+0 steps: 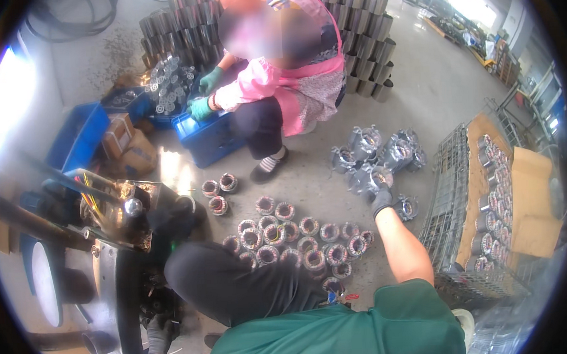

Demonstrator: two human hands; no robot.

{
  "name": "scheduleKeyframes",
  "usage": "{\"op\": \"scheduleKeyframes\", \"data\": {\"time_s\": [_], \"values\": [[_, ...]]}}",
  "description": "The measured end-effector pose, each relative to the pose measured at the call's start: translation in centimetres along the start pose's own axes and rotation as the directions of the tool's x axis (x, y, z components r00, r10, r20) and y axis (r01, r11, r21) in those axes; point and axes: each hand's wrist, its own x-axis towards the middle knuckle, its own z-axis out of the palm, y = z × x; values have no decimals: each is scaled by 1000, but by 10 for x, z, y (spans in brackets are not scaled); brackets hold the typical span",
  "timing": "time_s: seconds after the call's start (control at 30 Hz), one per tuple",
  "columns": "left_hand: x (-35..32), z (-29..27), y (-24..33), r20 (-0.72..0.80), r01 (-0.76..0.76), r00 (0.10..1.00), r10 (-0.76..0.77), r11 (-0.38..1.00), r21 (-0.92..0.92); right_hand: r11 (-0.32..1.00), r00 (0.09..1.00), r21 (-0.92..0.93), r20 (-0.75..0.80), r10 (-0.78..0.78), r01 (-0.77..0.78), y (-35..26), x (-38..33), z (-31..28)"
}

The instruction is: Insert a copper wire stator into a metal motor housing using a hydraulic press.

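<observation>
My right hand (382, 202), in a dark grey glove, reaches forward to a cluster of silver motor housings (364, 142) on the floor. Its fingers close on the near rim of one motor housing (361, 178). My left hand (159, 334), also gloved, is low beside the dark lower part of a press-like machine (114, 292). Its fingers blend into the dark parts there, so their grip is unclear. Between my knee and the housings stand many wound stator cores (290, 232), ring-shaped with copper and reddish windings.
Ahead, a person in pink (279, 82) with green gloves crouches over a blue crate (209, 142). Stacked metal cylinders (370, 53) rise behind. A wire cage (446, 201) lined with cardboard, holding more stators (492, 199), stands at right. A blue bin (76, 142) is at left.
</observation>
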Motion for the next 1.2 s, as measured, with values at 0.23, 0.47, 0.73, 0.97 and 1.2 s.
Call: {"op": "scheduleKeyframes", "data": {"time_s": [0.23, 0.47, 0.73, 0.97, 1.2], "values": [[0, 0, 16, -24, -83, 996, 83, 997, -6, 982, 999, -187, -45, -20, 11, -51, 61, 0], [1, 9, -2, 59, 59, 997, -55, 997, -58, 958, 997, -277, 43, -64, 73, -66, 123, -23], [8, 30, -69, 70, 101, 993, -92, 986, -130, 936, 995, -341, 69, -68, 87, -80, 151, -32], [-2, 23, -64, 32, 140, 990, -137, 981, -136, 944, 992, -311, 90, -83, 107, -69, 149, -30], [9, 28, -66, 90, 181, 981, -170, 973, -144, 904, 971, -355, 54, -234, 237, -58, 159, -37]]}}
